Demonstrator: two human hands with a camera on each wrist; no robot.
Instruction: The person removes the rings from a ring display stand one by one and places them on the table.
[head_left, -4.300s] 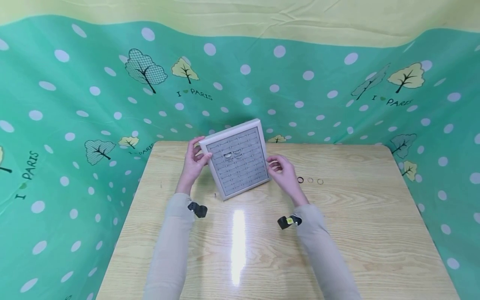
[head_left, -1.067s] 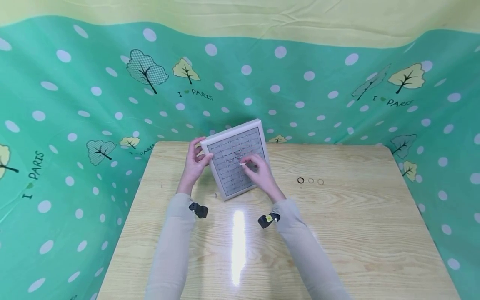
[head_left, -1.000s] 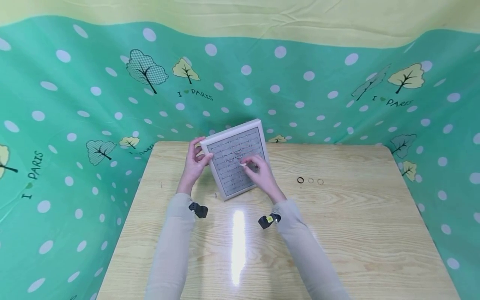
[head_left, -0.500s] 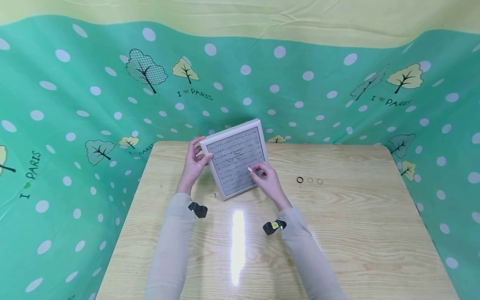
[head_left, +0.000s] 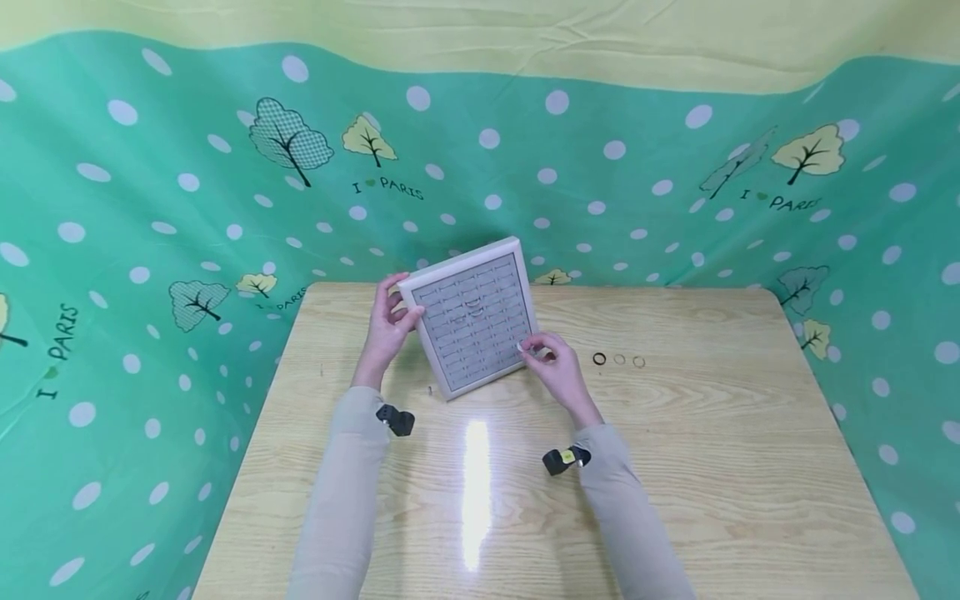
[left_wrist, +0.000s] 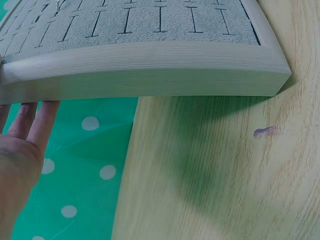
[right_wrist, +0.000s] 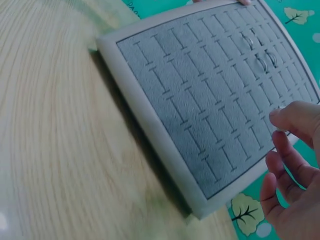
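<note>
A grey ring display tray (head_left: 480,333) with a pale frame and rows of slots stands tilted up at the back of the table. My left hand (head_left: 386,329) grips its upper left corner, thumb on the front and fingers behind. Close together in its slots sit several rings (right_wrist: 262,62). Between thumb and index finger my right hand (head_left: 557,367) pinches a small silver ring (head_left: 520,347), mostly hidden by the fingertips. That hand is in front of the tray's lower right edge, its other fingers loosely bent.
On the wooden table (head_left: 712,458), right of the tray, lie a black ring (head_left: 599,358) and two thin gold-coloured rings (head_left: 619,360). A small purple mark (left_wrist: 262,132) shows on the wood by the tray's left side. Green patterned cloth (head_left: 487,167) hangs around the table.
My right hand reached from the tray's right edge to its middle, took the silver ring there, and has moved down and right with it. My left hand and the tray have stayed put.
</note>
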